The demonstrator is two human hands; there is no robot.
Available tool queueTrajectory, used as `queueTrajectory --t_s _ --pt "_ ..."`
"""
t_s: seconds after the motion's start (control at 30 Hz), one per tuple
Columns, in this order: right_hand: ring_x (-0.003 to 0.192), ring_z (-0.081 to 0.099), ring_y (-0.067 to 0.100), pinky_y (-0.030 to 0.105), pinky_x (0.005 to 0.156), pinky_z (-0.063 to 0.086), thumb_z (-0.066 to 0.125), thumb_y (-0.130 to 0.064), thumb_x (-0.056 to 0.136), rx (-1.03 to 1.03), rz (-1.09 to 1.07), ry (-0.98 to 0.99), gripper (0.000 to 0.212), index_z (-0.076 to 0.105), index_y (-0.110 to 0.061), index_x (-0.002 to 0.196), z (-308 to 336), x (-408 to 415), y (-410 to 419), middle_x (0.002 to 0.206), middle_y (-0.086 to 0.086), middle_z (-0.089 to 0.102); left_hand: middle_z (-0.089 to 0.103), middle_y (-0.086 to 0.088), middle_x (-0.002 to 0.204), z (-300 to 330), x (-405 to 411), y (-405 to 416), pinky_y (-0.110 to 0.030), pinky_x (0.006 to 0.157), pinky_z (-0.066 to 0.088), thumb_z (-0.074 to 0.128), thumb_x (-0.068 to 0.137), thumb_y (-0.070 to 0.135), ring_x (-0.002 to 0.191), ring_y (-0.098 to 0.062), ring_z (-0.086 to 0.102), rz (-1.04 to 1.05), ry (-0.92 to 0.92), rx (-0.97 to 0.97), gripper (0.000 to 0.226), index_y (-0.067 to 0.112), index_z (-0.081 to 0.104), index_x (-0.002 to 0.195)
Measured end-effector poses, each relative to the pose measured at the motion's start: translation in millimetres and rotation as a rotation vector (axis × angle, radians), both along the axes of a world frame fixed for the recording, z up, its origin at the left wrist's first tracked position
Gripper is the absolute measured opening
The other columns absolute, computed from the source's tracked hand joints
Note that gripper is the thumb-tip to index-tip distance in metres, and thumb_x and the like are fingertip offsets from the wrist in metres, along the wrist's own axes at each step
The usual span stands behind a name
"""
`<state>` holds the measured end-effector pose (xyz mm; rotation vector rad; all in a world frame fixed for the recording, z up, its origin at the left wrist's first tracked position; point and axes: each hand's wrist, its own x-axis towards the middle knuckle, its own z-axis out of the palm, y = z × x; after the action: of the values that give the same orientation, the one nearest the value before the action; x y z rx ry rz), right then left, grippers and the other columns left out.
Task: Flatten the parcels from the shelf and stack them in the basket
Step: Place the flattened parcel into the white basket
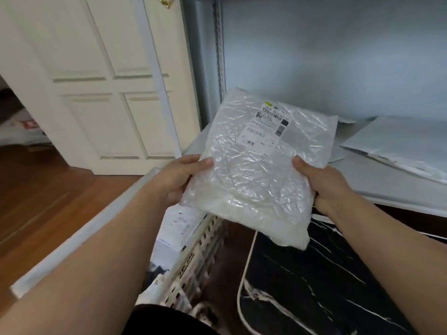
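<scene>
A crinkled translucent white plastic parcel [256, 163] with a printed shipping label near its top is held in the air in front of the shelf. My left hand [179, 180] grips its left edge, thumb on top and fingers underneath. My right hand [321, 184] grips its right edge the same way. Below, a white slatted basket [193, 264] stands on the floor with several flat parcels [179, 226] inside. More flat white parcels [396, 141] lie on the pale shelf board [387, 184] at the right.
A white panelled door [96, 81] stands to the left over the wooden floor [48, 201]. A perforated metal shelf post [219, 49] rises behind the parcel. A black marbled surface [326, 274] lies under the shelf at the lower right.
</scene>
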<state>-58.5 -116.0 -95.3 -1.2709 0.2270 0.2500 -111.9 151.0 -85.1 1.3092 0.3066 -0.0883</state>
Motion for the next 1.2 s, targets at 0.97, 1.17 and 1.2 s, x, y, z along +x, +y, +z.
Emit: queueTrajectory --t_s 0.97,1.17,1.2 --pt "0.121 0.046 0.020 0.037 0.104 0.037 0.047 -0.052 0.094 -1.554 0.969 -0.680 0.053 0.044 -0.018 0.135 -167 -7 253 0.131 0.000 0.051 0.015 -0.023 0.154 -255 -101 169 -0.051 0.115 0.018 0.059 0.089 0.019 0.141 -0.040 0.017 0.948 0.950 0.879 0.078 0.007 0.012 0.151" --pt "0.142 0.023 0.022 0.041 0.116 0.018 0.031 -0.058 0.097 -1.691 1.190 -0.705 0.063 0.028 -0.021 0.148 -187 -5 258 0.151 0.001 0.034 -0.055 0.004 0.137 -286 -54 124 -0.075 0.092 -0.022 0.013 0.080 0.084 0.127 -0.032 -0.049 -0.146 0.702 1.375 0.076 0.053 -0.036 0.129" --pt "0.145 0.016 0.022 0.043 0.118 0.013 0.029 -0.060 0.097 -1.711 1.223 -0.700 0.064 0.028 -0.021 0.149 -189 -4 257 0.154 0.001 0.029 -0.057 0.005 0.136 -293 -53 119 -0.078 0.090 -0.021 0.015 0.077 0.087 0.125 -0.032 -0.051 -0.181 0.739 1.360 0.080 0.052 -0.036 0.129"
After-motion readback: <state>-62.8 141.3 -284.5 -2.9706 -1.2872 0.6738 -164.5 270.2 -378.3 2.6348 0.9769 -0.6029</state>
